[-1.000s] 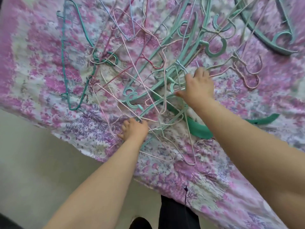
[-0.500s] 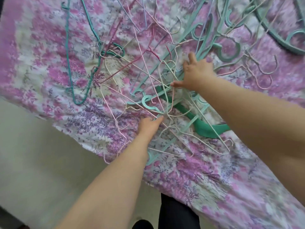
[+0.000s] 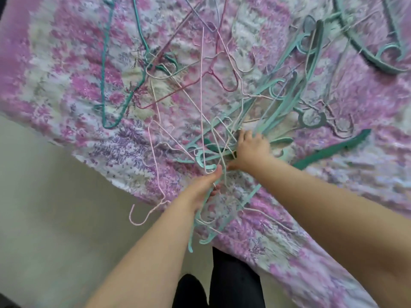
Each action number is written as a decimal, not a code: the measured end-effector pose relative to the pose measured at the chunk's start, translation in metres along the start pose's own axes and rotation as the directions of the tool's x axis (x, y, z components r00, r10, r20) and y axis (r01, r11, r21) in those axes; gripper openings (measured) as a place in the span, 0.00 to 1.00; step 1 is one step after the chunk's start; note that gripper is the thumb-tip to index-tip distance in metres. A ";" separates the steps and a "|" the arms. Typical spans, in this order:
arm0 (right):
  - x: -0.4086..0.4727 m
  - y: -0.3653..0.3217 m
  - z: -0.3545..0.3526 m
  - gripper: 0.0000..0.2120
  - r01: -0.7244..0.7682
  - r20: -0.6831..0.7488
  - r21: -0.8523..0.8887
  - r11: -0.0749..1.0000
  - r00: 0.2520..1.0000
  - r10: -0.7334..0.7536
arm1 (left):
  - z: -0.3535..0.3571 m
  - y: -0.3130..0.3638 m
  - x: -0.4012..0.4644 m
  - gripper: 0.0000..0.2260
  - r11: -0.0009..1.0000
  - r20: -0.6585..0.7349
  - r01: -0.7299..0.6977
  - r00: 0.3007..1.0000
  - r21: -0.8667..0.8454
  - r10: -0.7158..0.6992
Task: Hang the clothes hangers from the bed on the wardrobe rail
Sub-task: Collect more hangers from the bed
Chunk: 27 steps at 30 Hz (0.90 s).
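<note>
Head view: left hand [image 3: 203, 185] grips a bunch of pink wire and teal plastic hangers [image 3: 213, 156] at the bed edge; right hand [image 3: 252, 150], just beside it, has fingers curled into the same tangle. One pink wire hanger [image 3: 155, 174] dangles over the floor [image 3: 55, 207]. More hangers lie scattered on the floral bedspread [image 3: 66, 63], including a dark green wire hanger [image 3: 104, 74] at left.

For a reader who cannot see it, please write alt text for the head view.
Both hands gather a tangled bunch of hangers at the edge of a floral bedspread: the left hand grips wire hangers, the right hand reaches into teal plastic ones.
</note>
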State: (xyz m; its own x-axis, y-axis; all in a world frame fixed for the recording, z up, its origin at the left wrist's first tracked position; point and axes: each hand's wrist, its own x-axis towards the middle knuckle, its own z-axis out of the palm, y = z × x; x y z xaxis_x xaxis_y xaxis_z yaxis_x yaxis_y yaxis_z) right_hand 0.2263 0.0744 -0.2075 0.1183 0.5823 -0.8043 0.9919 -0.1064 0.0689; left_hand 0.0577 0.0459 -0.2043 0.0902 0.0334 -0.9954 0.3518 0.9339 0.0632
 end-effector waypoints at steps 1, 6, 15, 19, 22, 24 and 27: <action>-0.004 -0.007 0.004 0.50 -0.001 0.008 -0.081 0.997 1.000 0.002 | 0.005 -0.004 0.000 0.28 0.997 -0.117 -0.039 0.992 0.072 0.047; -0.024 -0.033 0.009 0.35 0.078 0.043 -0.418 0.905 0.997 -0.066 | 0.003 -0.033 0.006 0.19 0.993 -0.320 -0.072 0.942 0.091 0.097; -0.039 -0.035 0.041 0.24 0.115 0.056 -0.043 0.992 0.992 -0.112 | -0.006 -0.067 -0.020 0.15 0.983 -0.344 -0.143 0.922 0.117 0.175; -0.037 -0.028 0.037 0.16 0.177 0.131 -0.051 0.983 0.977 -0.169 | -0.009 -0.064 -0.039 0.17 0.969 -0.314 -0.148 0.927 0.198 0.206; -0.048 -0.025 0.037 0.12 0.254 0.099 -0.083 0.964 0.964 -0.246 | -0.020 -0.057 -0.054 0.29 0.938 -0.260 -0.158 0.935 0.307 0.243; -0.062 -0.026 0.031 0.08 0.282 0.031 -0.075 0.957 0.959 -0.280 | -0.024 -0.056 -0.068 0.43 0.906 -0.214 -0.175 0.938 0.386 0.272; -0.089 -0.027 0.008 0.09 0.318 -0.067 -0.065 0.946 0.944 -0.323 | -0.022 -0.055 -0.094 0.53 0.857 -0.143 -0.176 0.951 0.484 0.275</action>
State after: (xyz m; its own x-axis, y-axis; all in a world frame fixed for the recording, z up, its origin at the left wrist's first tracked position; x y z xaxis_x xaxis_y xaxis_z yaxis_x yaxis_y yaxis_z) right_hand 0.1881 0.0191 -0.1428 -0.2052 0.6383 -0.7419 0.9787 0.1376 -0.1523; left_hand 0.0091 -0.0003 -0.1160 0.0498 0.3396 -0.9393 0.7369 0.6223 0.2640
